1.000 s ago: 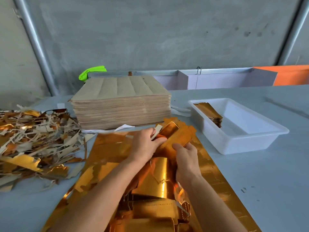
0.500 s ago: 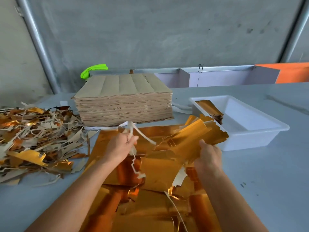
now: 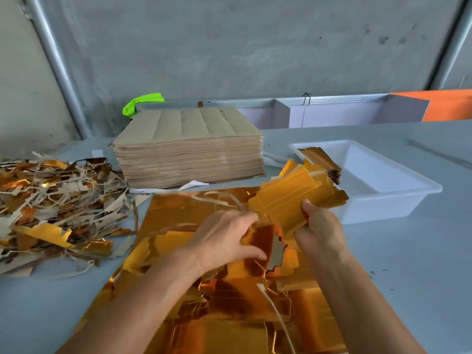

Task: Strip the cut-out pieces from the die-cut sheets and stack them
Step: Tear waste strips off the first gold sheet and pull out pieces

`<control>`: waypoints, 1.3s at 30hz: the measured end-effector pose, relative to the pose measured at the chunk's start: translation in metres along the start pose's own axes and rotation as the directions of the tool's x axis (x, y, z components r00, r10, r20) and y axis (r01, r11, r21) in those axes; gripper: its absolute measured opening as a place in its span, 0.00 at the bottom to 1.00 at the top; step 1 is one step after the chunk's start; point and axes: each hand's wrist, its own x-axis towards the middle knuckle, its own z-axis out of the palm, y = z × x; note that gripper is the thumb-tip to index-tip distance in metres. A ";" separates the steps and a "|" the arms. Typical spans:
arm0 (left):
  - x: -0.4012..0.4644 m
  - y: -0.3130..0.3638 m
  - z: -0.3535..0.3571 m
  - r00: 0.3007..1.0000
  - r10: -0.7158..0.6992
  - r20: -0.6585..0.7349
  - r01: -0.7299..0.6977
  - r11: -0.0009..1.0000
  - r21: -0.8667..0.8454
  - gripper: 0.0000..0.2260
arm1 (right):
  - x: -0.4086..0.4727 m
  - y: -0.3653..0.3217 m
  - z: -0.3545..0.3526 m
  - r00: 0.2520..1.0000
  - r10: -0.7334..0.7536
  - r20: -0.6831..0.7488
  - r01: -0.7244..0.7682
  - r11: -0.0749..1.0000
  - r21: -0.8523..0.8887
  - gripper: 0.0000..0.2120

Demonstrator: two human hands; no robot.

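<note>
gold cut-out pieces (image 3: 288, 200): bundle gripped at its near end in right hand (image 3: 319, 228), long axis slanting up-right toward white tray (image 3: 398, 198) just beyond | left hand (image 3: 224, 241): fingers relaxed, spread, touching foil sheet (image 3: 178, 208) beside bundle, gripping nothing | right hand nearer tray.

You will find no readable text, label, brand, number or sign on any surface. The gold sheets (image 3: 194, 213) and the brown paper stack (image 3: 189, 154) carry only crease and cut lines.
</note>
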 end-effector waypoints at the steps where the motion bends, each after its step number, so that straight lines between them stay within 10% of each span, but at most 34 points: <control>1: 0.001 -0.003 0.005 0.999 -0.037 0.037 0.036 0.999 0.014 0.21 | -0.001 -0.001 0.001 1.000 -0.008 0.007 0.008 1.000 -0.022 0.19; 6: -0.004 -0.018 0.004 0.998 -0.048 0.038 0.054 0.981 -0.186 0.01 | -0.008 -0.006 0.000 0.991 -0.124 0.052 0.130 0.982 -0.136 0.19; 13: -0.018 -0.048 -0.015 0.934 -0.267 -0.239 0.170 0.917 -0.361 0.06 | -0.014 -0.022 -0.012 0.960 -0.270 0.078 0.281 0.924 -0.258 0.10; 24: -0.010 -0.029 -0.027 0.845 -0.491 -0.210 0.077 0.502 -0.862 0.06 | -0.031 0.003 0.008 0.933 -0.280 0.226 0.353 0.833 -0.426 0.09; 33: 0.013 -0.004 -0.002 0.684 -0.394 -0.614 0.180 0.907 -0.381 0.06 | -0.060 0.049 0.020 0.840 -0.164 0.518 0.342 0.900 -0.269 0.15; 39: 0.004 0.002 0.004 0.821 -0.179 -0.543 0.074 0.975 -0.210 0.19 | -0.041 0.049 0.027 0.971 -0.203 0.131 0.235 0.918 -0.321 0.11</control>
